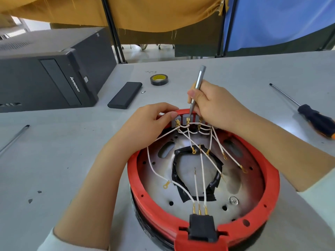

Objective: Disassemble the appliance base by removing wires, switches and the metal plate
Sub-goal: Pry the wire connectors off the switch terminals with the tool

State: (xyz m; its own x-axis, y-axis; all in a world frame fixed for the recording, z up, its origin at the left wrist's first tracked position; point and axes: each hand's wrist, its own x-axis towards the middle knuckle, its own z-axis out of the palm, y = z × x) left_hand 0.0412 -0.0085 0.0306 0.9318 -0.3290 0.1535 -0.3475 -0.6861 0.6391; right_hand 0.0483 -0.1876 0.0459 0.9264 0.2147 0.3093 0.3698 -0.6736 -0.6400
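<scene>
While the left hand (150, 118) pinches the grey switches (183, 121) at the base's (268, 192) far rim, the right hand (215, 107) grips a thin driver (196, 87), tip at a brass terminal: wire-removal step, I'd say. Next needs careful prying w/o slipping. Base sits near-centre on the grey tabletop (72, 160); tape (159, 79), PC tower (45, 73) far left, screwdriver (311, 115) right.
</scene>
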